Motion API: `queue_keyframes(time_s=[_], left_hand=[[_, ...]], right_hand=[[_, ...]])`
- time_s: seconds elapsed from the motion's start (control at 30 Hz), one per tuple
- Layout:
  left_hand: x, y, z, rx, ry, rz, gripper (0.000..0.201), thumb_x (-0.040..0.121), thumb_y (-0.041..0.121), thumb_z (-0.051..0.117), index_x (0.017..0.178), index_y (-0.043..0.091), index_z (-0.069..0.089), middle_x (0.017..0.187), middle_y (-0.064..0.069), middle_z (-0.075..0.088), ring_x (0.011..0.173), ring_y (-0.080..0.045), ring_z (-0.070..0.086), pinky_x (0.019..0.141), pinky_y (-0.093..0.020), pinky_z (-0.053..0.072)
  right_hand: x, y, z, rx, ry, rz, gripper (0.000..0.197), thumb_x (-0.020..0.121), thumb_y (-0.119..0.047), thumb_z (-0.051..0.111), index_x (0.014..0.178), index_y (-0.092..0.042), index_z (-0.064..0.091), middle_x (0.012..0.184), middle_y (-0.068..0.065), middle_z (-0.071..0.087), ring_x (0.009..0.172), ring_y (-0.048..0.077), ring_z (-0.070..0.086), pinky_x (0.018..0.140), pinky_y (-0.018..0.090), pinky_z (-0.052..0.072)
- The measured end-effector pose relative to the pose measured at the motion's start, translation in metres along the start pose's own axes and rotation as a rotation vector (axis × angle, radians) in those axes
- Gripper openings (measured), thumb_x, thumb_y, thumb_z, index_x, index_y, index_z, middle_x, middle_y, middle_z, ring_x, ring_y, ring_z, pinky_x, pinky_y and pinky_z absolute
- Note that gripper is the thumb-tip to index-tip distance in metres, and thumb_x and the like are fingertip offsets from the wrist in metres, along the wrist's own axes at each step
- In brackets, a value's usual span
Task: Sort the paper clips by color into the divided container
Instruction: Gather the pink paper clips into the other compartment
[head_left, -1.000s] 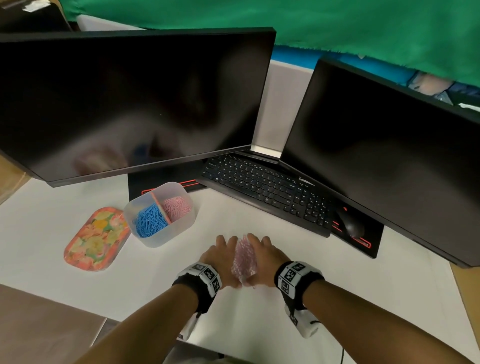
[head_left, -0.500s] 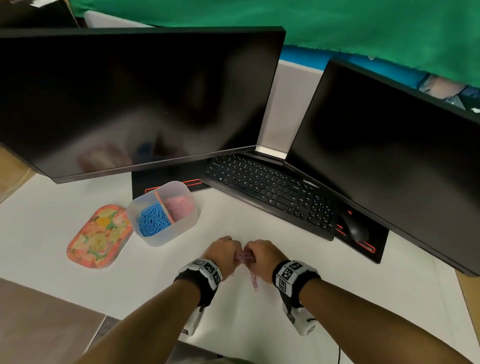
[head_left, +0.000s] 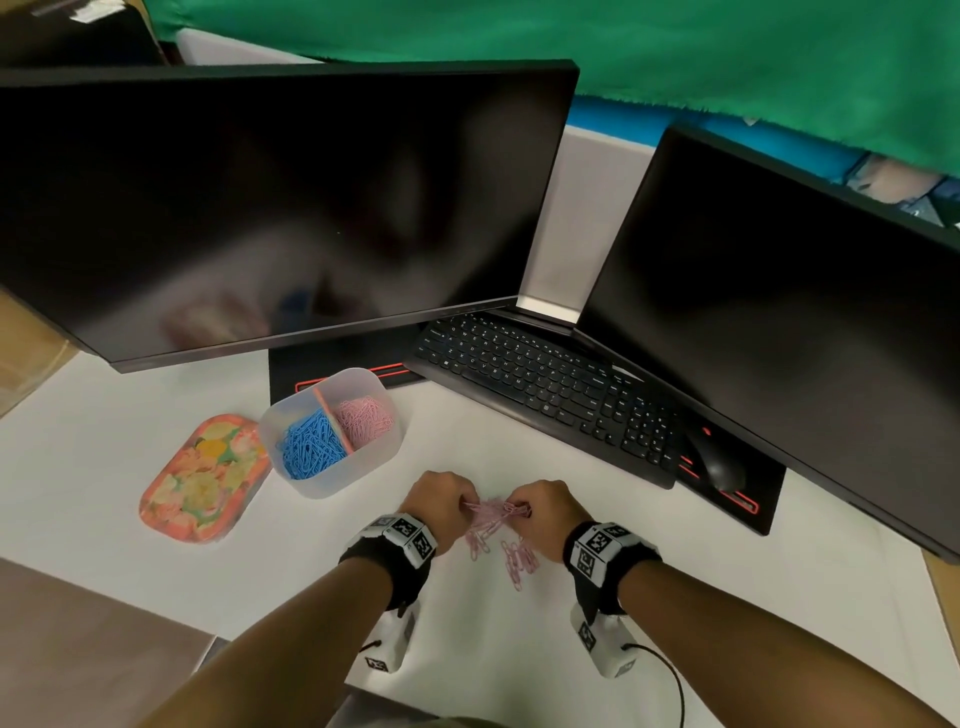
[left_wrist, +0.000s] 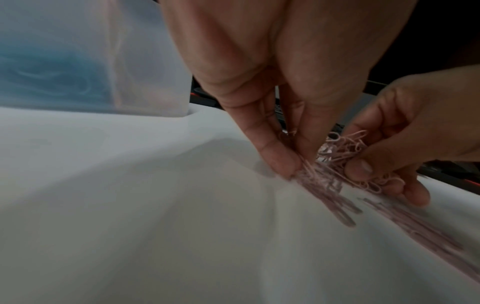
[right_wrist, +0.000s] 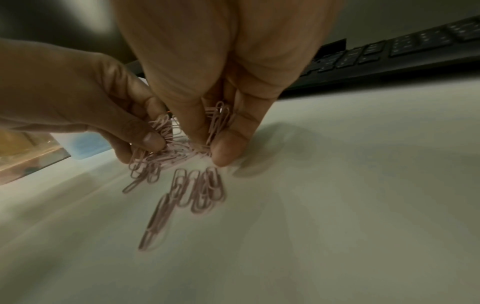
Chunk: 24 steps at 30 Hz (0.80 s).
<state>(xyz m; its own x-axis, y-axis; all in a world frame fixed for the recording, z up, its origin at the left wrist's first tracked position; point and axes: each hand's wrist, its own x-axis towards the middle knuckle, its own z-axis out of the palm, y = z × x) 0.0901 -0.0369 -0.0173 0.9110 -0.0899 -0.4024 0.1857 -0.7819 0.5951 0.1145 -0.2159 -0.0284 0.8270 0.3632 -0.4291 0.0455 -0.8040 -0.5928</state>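
Note:
A tangled bunch of pink paper clips (head_left: 493, 514) (left_wrist: 342, 152) (right_wrist: 179, 148) hangs between my two hands just above the white desk. My left hand (head_left: 441, 501) (left_wrist: 293, 164) pinches one side of the bunch, and my right hand (head_left: 545, 506) (right_wrist: 210, 150) pinches the other. Several pink clips dangle and lie below on the desk (head_left: 519, 558) (right_wrist: 197, 191). The translucent divided container (head_left: 374, 457) (left_wrist: 145, 61) stands to the upper left, with blue clips (head_left: 309, 449) in its left half and pink clips (head_left: 363, 418) in its right half.
A flowery orange tray (head_left: 200, 480) lies left of the container. A black keyboard (head_left: 545, 379) and mouse (head_left: 719, 465) sit behind my hands, under two dark monitors (head_left: 270, 208). The white desk (head_left: 519, 649) stretches toward me.
My hands went from pressed flat together around the pink clips to pinching the bunch and drawing slightly apart. Several clips have dropped out and now hang or lie below.

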Motion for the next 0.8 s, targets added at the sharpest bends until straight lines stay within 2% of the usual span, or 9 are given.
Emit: queue_keyframes(time_s=[0.1,0.17,0.23,0.3,0.37,0.47,0.6,0.7,0.8], left_hand=[[-0.002,0.001,-0.006,-0.044,0.022,-0.004,0.018,0.083,0.012,0.062,0.094,0.015,0.076,0.093,-0.002,0.074,0.087,-0.017,0.067,0.07,-0.015,0.044],[-0.004,0.001,-0.011,-0.069,0.035,-0.006,0.016,0.083,0.013,0.064,0.095,0.016,0.076,0.093,-0.001,0.074,0.084,-0.014,0.066,0.07,-0.014,0.043],[-0.007,0.003,-0.017,-0.085,0.051,-0.012,0.015,0.083,0.015,0.067,0.095,0.016,0.075,0.091,-0.001,0.073,0.078,-0.012,0.062,0.07,-0.015,0.045],[-0.009,0.004,-0.024,-0.123,0.073,-0.019,0.012,0.081,0.016,0.07,0.092,0.017,0.076,0.083,0.0,0.071,0.073,-0.011,0.062,0.069,-0.017,0.049],[-0.012,0.003,-0.034,-0.183,0.084,-0.032,0.008,0.081,0.016,0.072,0.088,0.018,0.075,0.07,0.004,0.068,0.066,-0.011,0.063,0.066,-0.018,0.052],[-0.019,0.0,-0.053,-0.251,0.117,-0.038,0.008,0.082,0.014,0.071,0.084,0.021,0.075,0.065,0.003,0.068,0.06,-0.01,0.063,0.065,-0.021,0.054],[-0.024,-0.009,-0.087,-0.322,0.194,-0.066,0.014,0.085,0.009,0.068,0.086,0.021,0.075,0.074,0.005,0.072,0.068,-0.011,0.068,0.066,-0.016,0.055],[-0.021,-0.015,-0.117,-0.348,0.302,-0.086,0.02,0.083,0.009,0.069,0.076,0.027,0.074,0.074,0.001,0.072,0.069,-0.015,0.068,0.07,-0.026,0.057],[-0.019,-0.018,-0.143,-0.337,0.407,-0.124,0.015,0.082,0.008,0.07,0.078,0.022,0.075,0.076,0.002,0.071,0.07,-0.009,0.066,0.068,-0.022,0.054]], right_hand=[[-0.001,0.001,-0.004,0.051,-0.005,0.02,0.021,0.083,-0.016,0.065,0.065,-0.005,0.064,0.059,0.006,0.061,0.055,0.012,0.048,0.057,0.025,0.045],[-0.003,-0.001,-0.009,0.076,-0.014,0.026,0.014,0.084,-0.014,0.066,0.071,-0.01,0.07,0.06,-0.005,0.061,0.056,0.005,0.053,0.056,0.017,0.046],[-0.007,-0.004,-0.013,0.116,-0.022,0.035,0.007,0.084,-0.015,0.067,0.085,-0.013,0.074,0.069,-0.007,0.064,0.06,-0.001,0.056,0.054,0.008,0.044],[-0.01,-0.007,-0.017,0.15,-0.024,0.034,0.016,0.085,-0.013,0.067,0.099,-0.011,0.074,0.081,-0.004,0.068,0.067,-0.002,0.059,0.056,0.005,0.045],[-0.012,-0.012,-0.021,0.172,-0.024,0.02,0.019,0.085,-0.013,0.067,0.103,-0.01,0.073,0.087,-0.003,0.069,0.071,0.0,0.061,0.059,0.006,0.046],[-0.011,-0.022,-0.027,0.2,-0.031,0.004,0.019,0.085,-0.016,0.069,0.103,-0.013,0.072,0.089,-0.004,0.071,0.073,0.005,0.065,0.063,0.013,0.052],[-0.006,-0.044,-0.034,0.253,-0.038,-0.007,0.01,0.085,-0.01,0.066,0.091,-0.015,0.073,0.077,0.002,0.071,0.058,0.017,0.067,0.058,0.029,0.058],[0.001,-0.063,-0.038,0.278,-0.042,-0.033,0.013,0.084,-0.011,0.066,0.077,-0.018,0.073,0.062,0.006,0.068,0.05,0.017,0.063,0.058,0.04,0.058],[0.008,-0.081,-0.04,0.289,-0.036,-0.049,0.009,0.083,-0.017,0.069,0.075,-0.018,0.073,0.059,0.005,0.067,0.048,0.017,0.062,0.061,0.044,0.058]])
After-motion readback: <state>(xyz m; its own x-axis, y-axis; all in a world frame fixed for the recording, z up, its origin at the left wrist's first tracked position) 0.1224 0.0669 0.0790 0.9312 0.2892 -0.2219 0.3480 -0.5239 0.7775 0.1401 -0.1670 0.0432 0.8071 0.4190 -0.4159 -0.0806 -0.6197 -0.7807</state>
